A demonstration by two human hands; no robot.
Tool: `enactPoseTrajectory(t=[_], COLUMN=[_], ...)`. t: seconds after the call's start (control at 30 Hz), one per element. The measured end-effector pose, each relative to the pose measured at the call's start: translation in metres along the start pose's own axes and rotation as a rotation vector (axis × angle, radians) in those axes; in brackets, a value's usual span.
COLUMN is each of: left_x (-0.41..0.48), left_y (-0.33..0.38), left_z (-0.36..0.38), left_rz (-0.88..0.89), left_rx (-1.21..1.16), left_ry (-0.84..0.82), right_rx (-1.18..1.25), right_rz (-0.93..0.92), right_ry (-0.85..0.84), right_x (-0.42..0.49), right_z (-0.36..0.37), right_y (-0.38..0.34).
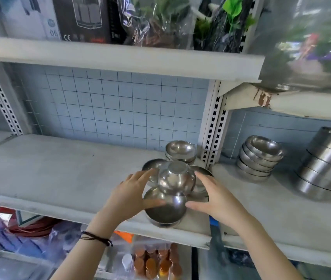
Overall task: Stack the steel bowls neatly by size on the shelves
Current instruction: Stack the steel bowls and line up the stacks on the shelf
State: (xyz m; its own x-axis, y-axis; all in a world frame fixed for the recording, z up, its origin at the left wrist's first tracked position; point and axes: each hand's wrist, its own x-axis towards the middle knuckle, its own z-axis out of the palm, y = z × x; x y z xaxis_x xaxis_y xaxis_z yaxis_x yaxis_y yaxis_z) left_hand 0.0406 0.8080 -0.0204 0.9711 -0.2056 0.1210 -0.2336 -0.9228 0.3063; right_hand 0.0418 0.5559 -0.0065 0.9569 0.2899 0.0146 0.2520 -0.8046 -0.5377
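While L hand [132, 196] & R hand [214, 201] flank bowl cluster [172, 190], fingers spread, nothing gripped.

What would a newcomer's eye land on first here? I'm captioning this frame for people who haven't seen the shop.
First, the cluster of small steel bowls at the right end of the middle shelf, with an upside-down bowl perched on top and the left hand and right hand cupped around it. Next, the two tidy bowl stacks on the neighbouring shelf to the right: a smaller stack and a larger stack.
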Motion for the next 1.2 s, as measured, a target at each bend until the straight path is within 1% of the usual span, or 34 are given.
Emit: enactPoseTrajectory(t=[0.1, 0.23, 0.5, 0.73, 0.83, 0.93, 1.0, 1.1, 1.2], left_x=[0.026, 0.049, 0.063, 0.071, 0.073, 0.072, 0.07, 0.068, 0.065], left_y=[0.0, 0.004, 0.001, -0.001, -0.003, -0.002, -0.003, -0.009, -0.015], left_z=[0.008, 0.018, 0.032, 0.04, 0.036, 0.022, 0.012, 0.001, -0.003], left_rz=[0.021, 0.015, 0.026, 0.047, 0.062, 0.113, 0.18, 0.348, 0.41], left_rx=[-0.059, -0.068, -0.102, -0.204, -0.309, -0.472, -0.549, -0.618, -0.642], left_ry=[0.012, -0.036, -0.104, -0.061, -0.036, 0.029, 0.066, 0.12, 0.148], right_rx=[0.021, 0.028, 0.032, 0.098, 0.123, 0.201, 0.268, 0.354, 0.415], right_rz=[0.001, -0.022, -0.055, -0.034, -0.044, -0.065, -0.089, -0.102, -0.112], right_ry=[0.028, 0.028, -0.007, 0.075, 0.087, 0.137, 0.163, 0.14, 0.099], right_x=[0.018, 0.038, 0.053, 0.054, 0.055, 0.054, 0.051, 0.045, 0.04], right_z=[-0.002, -0.001, 0.014, 0.023, 0.02, 0.007, -0.004, -0.019, -0.023], right_y=[0.01, 0.022, 0.027, 0.028, 0.028, 0.022, 0.013, 0.003, -0.004])
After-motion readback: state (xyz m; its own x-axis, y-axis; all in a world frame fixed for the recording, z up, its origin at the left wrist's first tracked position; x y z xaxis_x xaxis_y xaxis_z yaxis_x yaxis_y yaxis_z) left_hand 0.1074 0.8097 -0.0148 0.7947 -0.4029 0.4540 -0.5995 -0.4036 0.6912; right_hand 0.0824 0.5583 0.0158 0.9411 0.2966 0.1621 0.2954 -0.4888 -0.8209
